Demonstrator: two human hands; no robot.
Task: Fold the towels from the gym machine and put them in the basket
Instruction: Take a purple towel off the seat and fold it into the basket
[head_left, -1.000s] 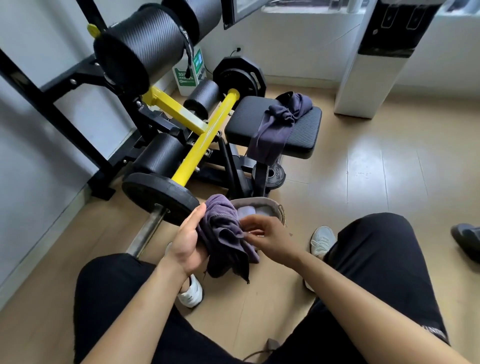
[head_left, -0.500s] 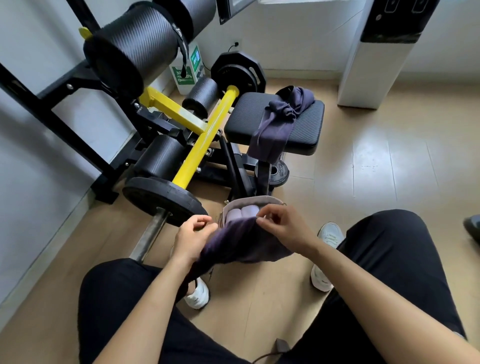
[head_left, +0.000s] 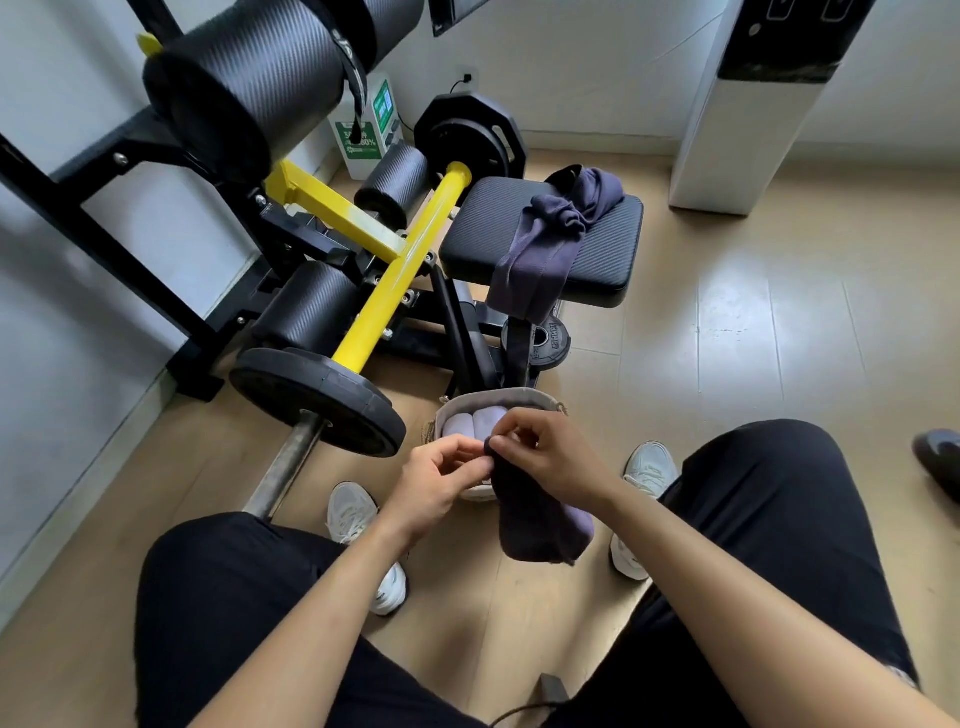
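Hands closed up vs 0.5 s ago: you had the towel (head_left: 540, 525) stretched wide between them, now L hand (head_left: 441, 483) and R hand (head_left: 550, 462) meet at the fingertips, corners brought together. R hand: thumb + index pinch the top edge, other fingers curled, wrist bent down. L hand: fingers curled, tips pinching the same edge from the left. Towel hangs doubled below your R wrist, between your knees, just in front of the basket (head_left: 498, 397) near rim. Basket sits on the floor at the machine's foot, rolled pale towels (head_left: 475, 421) inside. 2nd towel (head_left: 545, 244) drapes over the seat pad (head_left: 597, 254) front edge.
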